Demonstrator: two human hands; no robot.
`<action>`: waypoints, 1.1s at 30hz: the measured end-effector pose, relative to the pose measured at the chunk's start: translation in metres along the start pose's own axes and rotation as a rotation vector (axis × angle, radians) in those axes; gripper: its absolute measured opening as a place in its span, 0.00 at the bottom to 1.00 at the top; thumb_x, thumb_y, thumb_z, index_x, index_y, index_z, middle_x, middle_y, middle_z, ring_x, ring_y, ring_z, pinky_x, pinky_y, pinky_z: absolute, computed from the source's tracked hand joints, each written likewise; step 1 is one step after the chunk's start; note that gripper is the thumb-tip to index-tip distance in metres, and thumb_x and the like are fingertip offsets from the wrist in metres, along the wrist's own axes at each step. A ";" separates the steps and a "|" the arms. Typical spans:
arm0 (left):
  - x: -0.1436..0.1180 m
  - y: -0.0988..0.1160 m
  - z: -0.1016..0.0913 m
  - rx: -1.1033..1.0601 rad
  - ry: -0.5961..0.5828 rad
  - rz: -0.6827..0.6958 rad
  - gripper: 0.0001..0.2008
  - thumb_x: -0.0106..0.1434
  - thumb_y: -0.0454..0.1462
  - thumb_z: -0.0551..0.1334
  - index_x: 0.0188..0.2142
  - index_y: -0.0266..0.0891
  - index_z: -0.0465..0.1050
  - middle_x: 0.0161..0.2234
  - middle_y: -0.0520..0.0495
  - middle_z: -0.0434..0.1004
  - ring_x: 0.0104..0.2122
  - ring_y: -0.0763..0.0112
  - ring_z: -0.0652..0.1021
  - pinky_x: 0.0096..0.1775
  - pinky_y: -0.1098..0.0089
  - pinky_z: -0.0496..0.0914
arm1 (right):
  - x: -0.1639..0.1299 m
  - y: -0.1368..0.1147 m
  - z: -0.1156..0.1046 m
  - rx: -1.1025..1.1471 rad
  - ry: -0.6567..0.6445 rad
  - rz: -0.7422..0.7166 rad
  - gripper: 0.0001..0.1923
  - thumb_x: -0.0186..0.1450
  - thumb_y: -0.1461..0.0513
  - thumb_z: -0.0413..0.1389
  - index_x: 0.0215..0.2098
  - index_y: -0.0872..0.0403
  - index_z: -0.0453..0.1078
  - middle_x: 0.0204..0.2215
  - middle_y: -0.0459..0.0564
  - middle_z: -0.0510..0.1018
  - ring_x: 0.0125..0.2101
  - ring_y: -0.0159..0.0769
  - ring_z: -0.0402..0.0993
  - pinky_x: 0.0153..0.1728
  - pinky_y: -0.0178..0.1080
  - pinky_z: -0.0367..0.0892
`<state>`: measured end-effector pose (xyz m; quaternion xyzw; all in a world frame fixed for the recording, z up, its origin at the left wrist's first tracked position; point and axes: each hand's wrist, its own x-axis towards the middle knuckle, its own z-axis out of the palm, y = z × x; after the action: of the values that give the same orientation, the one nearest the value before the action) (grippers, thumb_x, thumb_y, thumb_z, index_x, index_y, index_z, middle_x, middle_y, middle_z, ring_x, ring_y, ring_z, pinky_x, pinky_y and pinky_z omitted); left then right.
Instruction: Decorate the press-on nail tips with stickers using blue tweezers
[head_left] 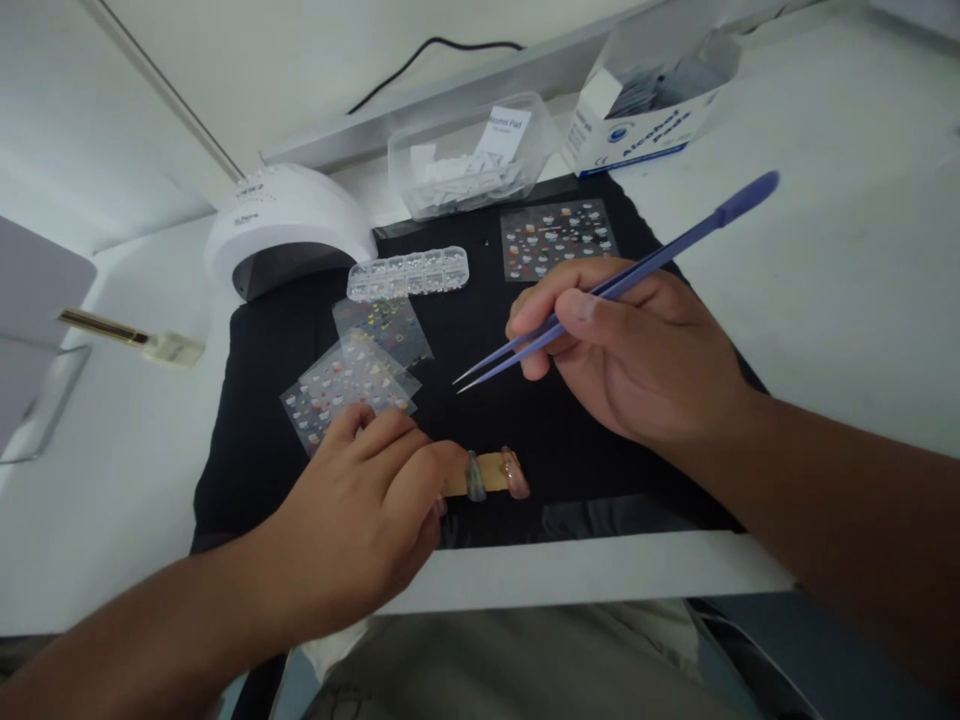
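I see slim purple metal tweezers (600, 290) angled, tips nearly closed, pointing down-left above the mat. A flat tan wooden stick (491, 472) lies level, carrying two glossy false nails, one greenish, one pink.

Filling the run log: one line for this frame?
left hand: holds tan stick with false nails | right hand: grips purple tweezers | black mat

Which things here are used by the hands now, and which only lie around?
In use:
- purple tweezers in the right hand
- wooden stick with false nails, held down by the left hand

Lying about:
- sticker sheets
- bead case
- nail lamp
- alcohol pads box
- clear tub
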<state>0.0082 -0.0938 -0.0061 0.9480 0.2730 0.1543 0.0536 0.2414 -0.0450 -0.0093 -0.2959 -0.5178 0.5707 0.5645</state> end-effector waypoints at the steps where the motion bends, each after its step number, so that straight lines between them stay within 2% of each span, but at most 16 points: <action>1: 0.000 -0.001 0.001 -0.007 0.008 0.002 0.12 0.66 0.27 0.59 0.48 0.35 0.67 0.33 0.48 0.76 0.35 0.60 0.72 0.38 0.58 0.60 | 0.000 0.000 0.000 0.004 0.001 0.000 0.10 0.65 0.57 0.65 0.27 0.52 0.76 0.21 0.44 0.76 0.22 0.29 0.71 0.24 0.35 0.65; 7: 0.001 -0.004 0.004 -0.053 0.032 0.013 0.10 0.65 0.27 0.59 0.46 0.35 0.67 0.33 0.47 0.77 0.36 0.61 0.73 0.40 0.57 0.62 | 0.000 0.000 0.000 0.021 -0.005 0.004 0.11 0.65 0.57 0.65 0.29 0.54 0.76 0.22 0.44 0.76 0.23 0.29 0.71 0.24 0.35 0.66; 16: 0.002 -0.005 -0.003 -0.132 0.091 0.014 0.11 0.65 0.25 0.59 0.45 0.37 0.65 0.37 0.45 0.78 0.37 0.63 0.73 0.41 0.57 0.65 | 0.002 -0.001 0.002 0.037 0.027 0.021 0.11 0.61 0.54 0.68 0.26 0.51 0.78 0.21 0.44 0.76 0.21 0.30 0.70 0.22 0.36 0.66; 26: 0.005 -0.009 0.002 -0.202 0.049 0.002 0.08 0.66 0.25 0.58 0.42 0.37 0.65 0.34 0.49 0.76 0.32 0.68 0.72 0.38 0.63 0.66 | 0.001 -0.001 0.002 0.072 0.008 0.047 0.11 0.61 0.54 0.69 0.26 0.51 0.78 0.21 0.44 0.76 0.22 0.30 0.71 0.22 0.35 0.66; 33: 0.006 -0.006 0.002 -0.203 0.025 -0.036 0.09 0.67 0.25 0.58 0.43 0.38 0.66 0.34 0.49 0.76 0.33 0.69 0.74 0.39 0.65 0.70 | 0.001 0.000 0.001 0.093 -0.018 0.036 0.11 0.63 0.55 0.67 0.27 0.52 0.78 0.21 0.43 0.77 0.22 0.28 0.72 0.23 0.33 0.67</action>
<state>0.0101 -0.0854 -0.0078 0.9306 0.2739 0.1920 0.1487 0.2398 -0.0439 -0.0087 -0.2734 -0.4906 0.6068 0.5624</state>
